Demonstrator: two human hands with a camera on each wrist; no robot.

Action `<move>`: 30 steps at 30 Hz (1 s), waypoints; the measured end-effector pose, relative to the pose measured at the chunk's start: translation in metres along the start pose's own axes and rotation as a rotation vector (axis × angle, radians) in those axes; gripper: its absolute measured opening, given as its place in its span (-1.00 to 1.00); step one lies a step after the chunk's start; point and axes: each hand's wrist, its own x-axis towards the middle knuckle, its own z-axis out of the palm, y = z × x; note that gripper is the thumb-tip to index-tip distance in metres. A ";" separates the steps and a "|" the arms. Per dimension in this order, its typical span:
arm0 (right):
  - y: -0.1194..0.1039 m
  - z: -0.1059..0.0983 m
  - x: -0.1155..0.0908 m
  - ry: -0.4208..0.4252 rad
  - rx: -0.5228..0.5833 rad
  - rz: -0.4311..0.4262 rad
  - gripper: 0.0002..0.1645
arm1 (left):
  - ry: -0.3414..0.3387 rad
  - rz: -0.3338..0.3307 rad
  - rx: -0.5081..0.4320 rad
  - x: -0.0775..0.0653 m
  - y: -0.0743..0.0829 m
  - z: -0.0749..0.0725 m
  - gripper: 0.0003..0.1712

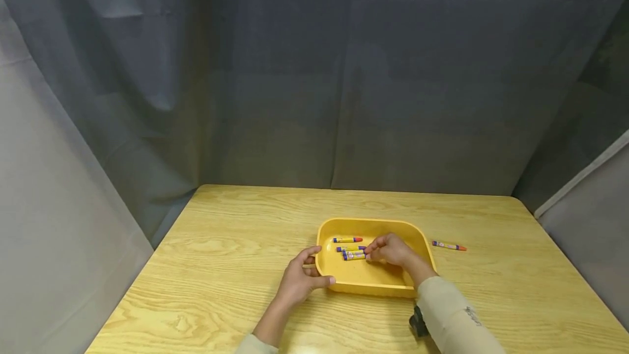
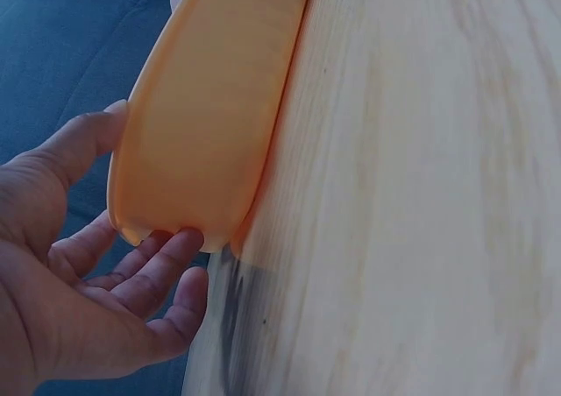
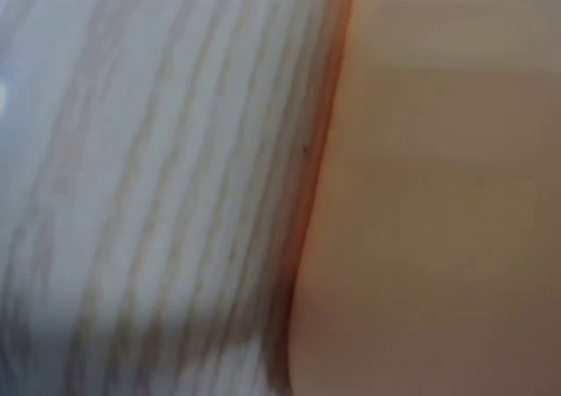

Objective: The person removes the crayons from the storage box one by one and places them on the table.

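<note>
A shallow yellow plastic tray [image 1: 373, 289] stands on the table. My left hand [image 1: 298, 279] grips its left end, thumb by the near corner and fingers against the outer wall; the left wrist view shows this hand [image 2: 114, 265] against the tray wall [image 2: 202, 116]. Inside the tray, my right hand [image 1: 390, 250] pinches the right end of a yellow-wrapped crayon [image 1: 354, 257]. More crayons lie close behind it, and a red-tipped crayon [image 1: 346, 240] rests apart towards the back. The right wrist view shows only the tray's outer wall [image 3: 429, 203] and table, no hand.
An orange-tipped crayon [image 1: 449, 246] lies on the wood-grain table [image 1: 211, 266], to the right of the tray. Grey curtains [image 1: 275, 97] hang behind the table and at both sides.
</note>
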 end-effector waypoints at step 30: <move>-0.017 -0.026 -0.029 0.138 -0.134 -0.241 -0.89 | -0.013 0.009 -0.024 0.004 0.000 0.001 -0.08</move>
